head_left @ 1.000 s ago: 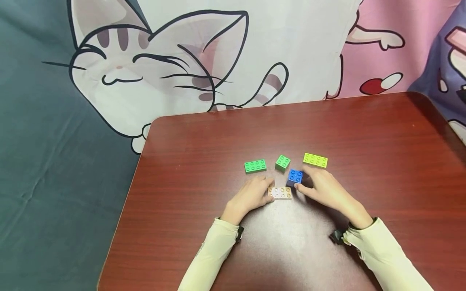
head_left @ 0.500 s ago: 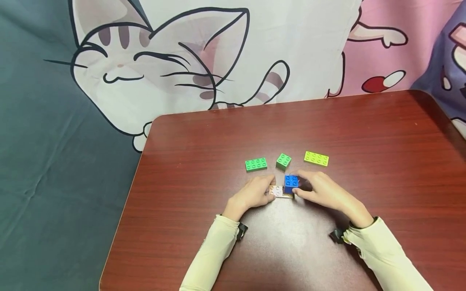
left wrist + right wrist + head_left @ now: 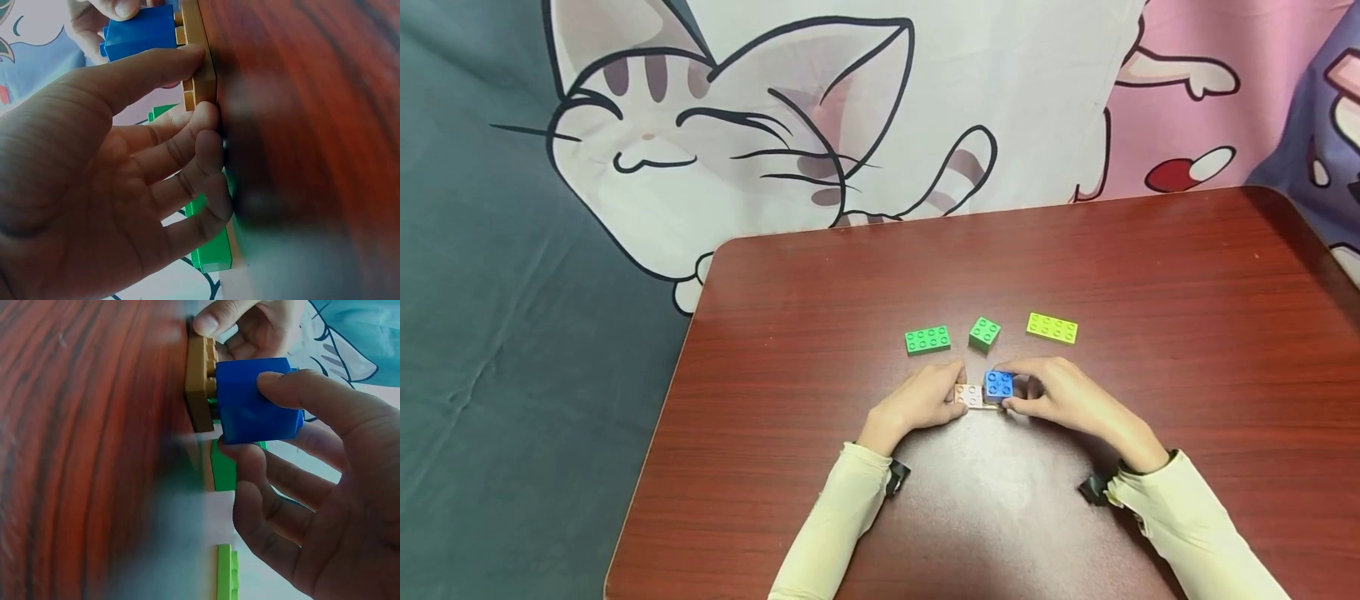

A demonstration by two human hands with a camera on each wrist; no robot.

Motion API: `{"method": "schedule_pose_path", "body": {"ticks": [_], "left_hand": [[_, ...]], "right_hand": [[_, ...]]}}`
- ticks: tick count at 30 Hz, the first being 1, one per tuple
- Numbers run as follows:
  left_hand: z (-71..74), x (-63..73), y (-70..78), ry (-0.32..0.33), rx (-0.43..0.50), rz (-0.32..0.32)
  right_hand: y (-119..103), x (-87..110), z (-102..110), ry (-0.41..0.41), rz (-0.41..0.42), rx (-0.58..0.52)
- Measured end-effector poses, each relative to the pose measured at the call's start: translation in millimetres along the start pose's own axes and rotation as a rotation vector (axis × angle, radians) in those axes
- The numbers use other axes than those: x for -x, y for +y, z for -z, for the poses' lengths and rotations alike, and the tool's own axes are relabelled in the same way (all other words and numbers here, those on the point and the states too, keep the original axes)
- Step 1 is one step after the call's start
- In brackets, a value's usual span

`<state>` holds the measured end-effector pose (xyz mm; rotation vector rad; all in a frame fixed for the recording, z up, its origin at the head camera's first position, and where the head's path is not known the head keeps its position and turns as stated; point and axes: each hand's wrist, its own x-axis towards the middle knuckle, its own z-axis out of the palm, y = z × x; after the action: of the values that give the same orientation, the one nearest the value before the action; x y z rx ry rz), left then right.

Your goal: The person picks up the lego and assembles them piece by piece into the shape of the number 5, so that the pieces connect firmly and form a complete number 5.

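Note:
A thin tan building brick (image 3: 968, 396) with studs lies on the table, pinched at its left end by the thumb and fingers of my left hand (image 3: 917, 398). My right hand (image 3: 1060, 392) grips a blue building brick (image 3: 998, 385) by its sides, thumb on the near face. The blue brick is over the right half of the tan one, studs up. In the right wrist view, the tan brick's studs (image 3: 211, 385) show below the blue brick (image 3: 250, 403), so the two are not pressed flush. The blue brick hides the tan one's right half from above.
Beyond the hands lie a long green brick (image 3: 927, 340), a small square green brick (image 3: 983, 333) and a lime brick (image 3: 1052, 327). The brown tabletop (image 3: 820, 317) ends at a curtain (image 3: 1030, 83) printed with cartoon animals.
My right hand has brought the blue brick leftward and toward me, from beside the tan brick to over its right half, then lower. My left hand has kept its grip on the tan brick.

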<state>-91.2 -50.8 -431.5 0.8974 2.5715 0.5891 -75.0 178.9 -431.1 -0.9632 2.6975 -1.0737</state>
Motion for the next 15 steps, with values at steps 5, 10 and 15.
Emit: {"method": "schedule_pose_path", "body": {"ticks": [5,10,15], "left_hand": [[-0.3,0.1,-0.2,0.004,-0.01,-0.007],[-1.0,-0.1,-0.8,0.006,-0.017,-0.014],[-0.6,0.5,-1.0,0.001,-0.021,-0.02]], "right_hand": [[-2.8,-0.9,-3.4,0.007,0.03,0.028],[-3.7,-1.1,-5.6,0.022,0.049,0.049],[-3.6,-1.5,-6.7,0.029,0.055,0.046]]}}
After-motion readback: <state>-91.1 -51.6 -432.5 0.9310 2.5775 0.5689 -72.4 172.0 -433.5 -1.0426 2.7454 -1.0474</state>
